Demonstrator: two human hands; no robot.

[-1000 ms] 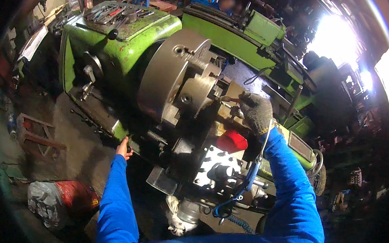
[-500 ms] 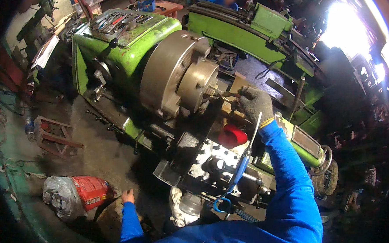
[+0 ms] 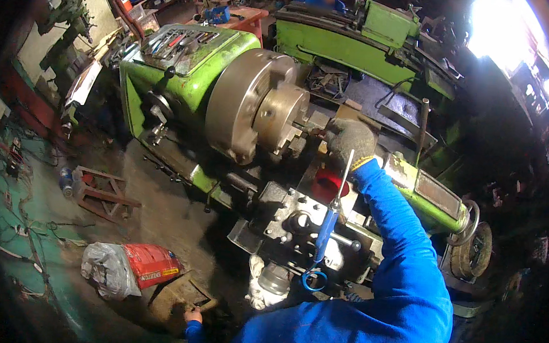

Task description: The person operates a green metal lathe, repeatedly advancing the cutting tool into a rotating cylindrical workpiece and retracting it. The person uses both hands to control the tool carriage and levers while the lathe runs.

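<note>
My right hand (image 3: 349,141), in a grey glove, is curled over a part just right of the big steel chuck (image 3: 253,105) of a green lathe (image 3: 186,74). What the fingers grip is hidden. A red piece (image 3: 330,184) sits below that hand on the carriage (image 3: 296,225). A blue-handled tool with a thin metal rod (image 3: 327,224) stands in front of my right sleeve. My bare left hand (image 3: 192,316) is low at the frame's bottom, beside a brown flat piece (image 3: 178,297) on the floor.
A red and white bag (image 3: 130,266) lies on the floor at left, with a red metal stand (image 3: 103,190) and a bottle (image 3: 66,181) beyond. Hand tools lie in a tray (image 3: 182,42) on the headstock. A second green machine (image 3: 356,36) stands behind.
My left hand has dropped from the lathe's front edge down toward the floor. My right hand stays by the chuck, and the view has shifted right.
</note>
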